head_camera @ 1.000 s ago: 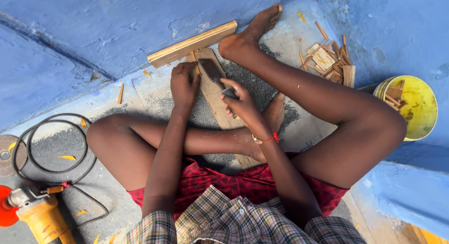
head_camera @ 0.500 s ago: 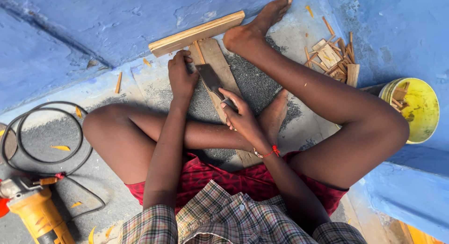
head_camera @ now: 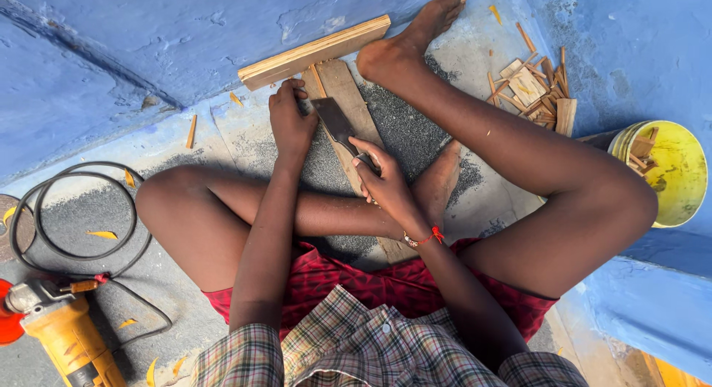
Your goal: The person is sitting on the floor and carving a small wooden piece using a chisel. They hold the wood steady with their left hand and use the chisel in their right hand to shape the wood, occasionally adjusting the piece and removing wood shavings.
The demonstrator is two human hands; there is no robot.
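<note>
Wooden plank [head_camera: 348, 97] lies on the floor [head_camera: 111, 231] between my legs, its far end against a thicker board [head_camera: 315, 51] that rests at the blue wall [head_camera: 148, 31]. My left hand [head_camera: 291, 120] presses on the plank, fingers together and curled over its edge. My right hand [head_camera: 384, 181] has its fingers clamped on a flat metal blade [head_camera: 335, 120], which lies on the plank surface. I judge the shaving is in the middle: dark dust already covers the floor around, and small cut pieces [head_camera: 535, 90] are piled beside a yellow bucket [head_camera: 667, 172], but this plank is not finished. An orange grinder [head_camera: 63, 335] lies apart, untouched.
</note>
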